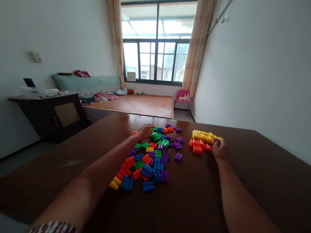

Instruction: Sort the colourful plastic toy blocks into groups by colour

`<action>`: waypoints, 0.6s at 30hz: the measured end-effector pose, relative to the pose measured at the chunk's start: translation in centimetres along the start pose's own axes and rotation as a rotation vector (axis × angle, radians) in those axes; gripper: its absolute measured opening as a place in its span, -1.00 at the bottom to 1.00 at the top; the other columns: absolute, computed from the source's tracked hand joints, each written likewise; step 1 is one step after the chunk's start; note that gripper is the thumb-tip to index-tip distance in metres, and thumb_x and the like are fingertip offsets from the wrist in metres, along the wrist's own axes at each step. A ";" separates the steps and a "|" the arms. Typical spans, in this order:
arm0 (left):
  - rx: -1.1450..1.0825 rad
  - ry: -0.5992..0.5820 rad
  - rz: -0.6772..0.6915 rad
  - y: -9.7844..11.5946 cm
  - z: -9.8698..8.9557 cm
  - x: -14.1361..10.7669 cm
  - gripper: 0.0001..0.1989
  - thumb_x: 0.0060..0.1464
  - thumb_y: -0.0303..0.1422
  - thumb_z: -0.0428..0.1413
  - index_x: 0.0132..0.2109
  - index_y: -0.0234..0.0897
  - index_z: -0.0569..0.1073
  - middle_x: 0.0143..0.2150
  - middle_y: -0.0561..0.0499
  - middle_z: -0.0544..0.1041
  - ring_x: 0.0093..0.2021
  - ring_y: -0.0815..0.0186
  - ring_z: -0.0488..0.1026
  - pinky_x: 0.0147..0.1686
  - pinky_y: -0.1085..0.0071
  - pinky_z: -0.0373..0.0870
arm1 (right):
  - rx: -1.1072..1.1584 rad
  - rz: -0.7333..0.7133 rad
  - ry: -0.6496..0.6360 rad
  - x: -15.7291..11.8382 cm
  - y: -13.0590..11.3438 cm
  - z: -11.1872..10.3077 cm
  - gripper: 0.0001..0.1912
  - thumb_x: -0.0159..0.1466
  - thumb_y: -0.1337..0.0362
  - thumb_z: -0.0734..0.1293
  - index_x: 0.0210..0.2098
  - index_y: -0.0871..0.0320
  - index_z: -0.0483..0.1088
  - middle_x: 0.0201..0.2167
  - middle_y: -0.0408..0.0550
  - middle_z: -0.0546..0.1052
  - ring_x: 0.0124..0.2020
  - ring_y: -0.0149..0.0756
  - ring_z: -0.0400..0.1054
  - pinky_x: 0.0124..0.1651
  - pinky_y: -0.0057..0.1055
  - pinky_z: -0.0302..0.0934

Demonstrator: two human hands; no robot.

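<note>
A loose spread of plastic building blocks (157, 165) in blue, green, purple, orange and yellow lies on the brown table (190, 201). At its far left edge is my left hand (145, 131), fingers stretched toward a green block (154, 129), the fingertips partly hidden. To the right, yellow blocks (203, 136) stand side by side in rows. Just in front of them sits a smaller group of orange blocks (197, 145). My right hand (220, 150) is closed at the right end of these rows, its fingers on an orange block (208, 147).
Several purple blocks (178, 156) lie apart between the spread and the rows. Beyond the table are a bed with a woven mat (145, 105) and a pink chair (182, 95) holding a doll-like toy. A dark cabinet (48, 116) stands at the left wall.
</note>
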State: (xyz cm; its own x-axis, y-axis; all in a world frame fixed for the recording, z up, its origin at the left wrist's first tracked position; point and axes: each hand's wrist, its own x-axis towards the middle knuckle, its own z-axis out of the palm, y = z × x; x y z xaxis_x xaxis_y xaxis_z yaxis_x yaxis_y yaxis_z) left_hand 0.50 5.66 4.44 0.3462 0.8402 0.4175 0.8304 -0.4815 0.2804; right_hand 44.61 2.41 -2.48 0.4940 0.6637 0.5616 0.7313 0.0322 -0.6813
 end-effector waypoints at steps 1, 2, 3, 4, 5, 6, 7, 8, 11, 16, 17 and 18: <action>0.018 -0.038 0.014 1.0 0.8 1.2 -0.63 0.13 -0.33 -0.01 0.06 -0.26 0.47 0.15 -0.12 0.44 0.15 0.18 0.35 0.18 0.29 0.21 | 0.005 0.018 -0.001 0.0 -0.2 0.0 -0.60 0.16 0.27 0.11 -0.15 0.27 0.46 -0.38 0.07 0.53 -0.39 -0.21 0.37 -0.13 -0.22 0.26; 0.034 -0.077 0.013 1.7 1.5 2.3 -0.61 0.13 -0.31 0.00 0.09 -0.25 0.44 0.19 -0.12 0.41 0.18 0.18 0.31 0.21 0.27 0.16 | 0.010 0.034 -0.005 -0.1 -0.3 0.0 -0.61 0.15 0.27 0.12 -0.16 0.25 0.47 -0.38 0.05 0.53 -0.39 -0.21 0.38 -0.13 -0.22 0.26; 0.041 -0.116 -0.002 2.3 2.1 3.2 -0.61 0.13 -0.29 0.01 0.10 -0.24 0.43 0.19 -0.11 0.40 0.19 0.18 0.31 0.21 0.28 0.15 | 0.015 0.045 -0.010 -0.1 -0.4 0.0 -0.61 0.14 0.28 0.12 -0.16 0.23 0.47 -0.39 0.04 0.53 -0.39 -0.21 0.38 -0.12 -0.22 0.26; 0.043 -0.141 -0.016 2.6 2.5 4.0 -0.61 0.14 -0.26 0.02 0.09 -0.23 0.43 0.18 -0.10 0.42 0.18 0.20 0.32 0.20 0.30 0.16 | 0.020 0.052 -0.013 -0.1 -0.4 -0.1 -0.61 0.13 0.29 0.13 -0.16 0.23 0.47 -0.39 0.03 0.53 -0.40 -0.22 0.38 -0.12 -0.22 0.26; 0.042 -0.154 -0.033 2.7 2.8 4.7 -0.63 0.16 -0.24 0.00 0.07 -0.22 0.45 0.13 -0.08 0.47 0.14 0.21 0.36 0.16 0.32 0.20 | 0.023 0.063 -0.009 -0.1 -0.3 -0.2 -0.61 0.12 0.30 0.13 -0.16 0.22 0.47 -0.40 0.02 0.53 -0.41 -0.22 0.38 -0.12 -0.22 0.27; 0.039 -0.155 -0.054 2.6 2.9 5.3 -0.64 0.18 -0.22 -0.04 0.04 -0.22 0.46 0.05 -0.08 0.52 0.08 0.23 0.41 0.12 0.34 0.25 | 0.028 0.080 -0.003 0.0 -0.3 -0.3 -0.61 0.11 0.31 0.13 -0.17 0.22 0.47 -0.40 0.02 0.54 -0.42 -0.23 0.39 -0.12 -0.22 0.27; 0.038 -0.145 -0.075 2.5 2.9 5.8 -0.64 0.21 -0.22 -0.09 0.01 -0.23 0.48 -0.05 -0.08 0.57 0.01 0.23 0.46 0.06 0.34 0.30 | 0.034 0.099 0.005 0.0 -0.3 -0.5 -0.61 0.10 0.32 0.13 -0.18 0.22 0.47 -0.41 0.01 0.54 -0.43 -0.23 0.39 -0.13 -0.23 0.27; 0.040 -0.129 -0.096 2.3 2.8 6.3 -0.62 0.24 -0.23 -0.14 -0.01 -0.25 0.49 -0.14 -0.08 0.60 -0.06 0.23 0.49 0.01 0.34 0.34 | 0.040 0.116 0.014 0.0 -0.3 -0.6 -0.61 0.09 0.33 0.12 -0.18 0.22 0.47 -0.42 0.00 0.54 -0.43 -0.23 0.40 -0.13 -0.23 0.27; 0.040 -0.091 -0.122 2.0 2.7 7.5 -0.61 0.24 -0.28 -0.16 -0.01 -0.29 0.49 -0.21 -0.11 0.60 -0.12 0.21 0.51 -0.03 0.30 0.36 | 0.061 0.136 0.021 0.1 -0.7 -0.9 -0.61 0.07 0.34 0.12 -0.20 0.22 0.47 -0.41 0.01 0.55 -0.40 -0.21 0.43 -0.12 -0.24 0.27; 0.007 -0.164 -0.031 3.0 5.1 8.7 -0.66 -0.05 -0.45 0.13 -0.07 -0.20 0.54 -0.01 -0.05 0.55 0.02 0.22 0.45 0.05 0.39 0.31 | 0.095 0.190 -0.016 0.1 -1.7 -1.1 -0.62 0.08 0.36 0.13 -0.20 0.23 0.46 -0.32 0.06 0.57 -0.42 -0.23 0.44 -0.13 -0.29 0.28; 0.003 -0.184 -0.027 3.2 5.7 8.7 -0.66 -0.10 -0.46 0.15 -0.10 -0.20 0.55 -0.04 -0.04 0.56 -0.01 0.22 0.47 0.02 0.39 0.33 | 0.098 0.203 -0.019 0.1 -1.7 -1.1 -0.62 0.09 0.36 0.12 -0.20 0.23 0.46 -0.30 0.06 0.57 -0.43 -0.24 0.44 -0.14 -0.30 0.28; 0.002 -0.200 -0.032 3.2 6.2 8.7 -0.66 -0.13 -0.46 0.17 -0.13 -0.20 0.56 -0.09 -0.04 0.57 -0.06 0.21 0.49 -0.02 0.39 0.36 | 0.101 0.212 -0.021 0.1 -1.7 -1.1 -0.62 0.09 0.37 0.12 -0.19 0.22 0.46 -0.29 0.06 0.57 -0.44 -0.25 0.44 -0.15 -0.30 0.28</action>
State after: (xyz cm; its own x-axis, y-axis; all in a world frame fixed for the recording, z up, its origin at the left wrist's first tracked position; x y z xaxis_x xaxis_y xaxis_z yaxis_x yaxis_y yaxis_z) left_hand 8.89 12.93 3.61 0.3991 0.8880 0.2283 0.8431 -0.4533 0.2893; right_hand 43.99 1.57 -0.75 0.6207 0.6789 0.3921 0.5614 -0.0357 -0.8268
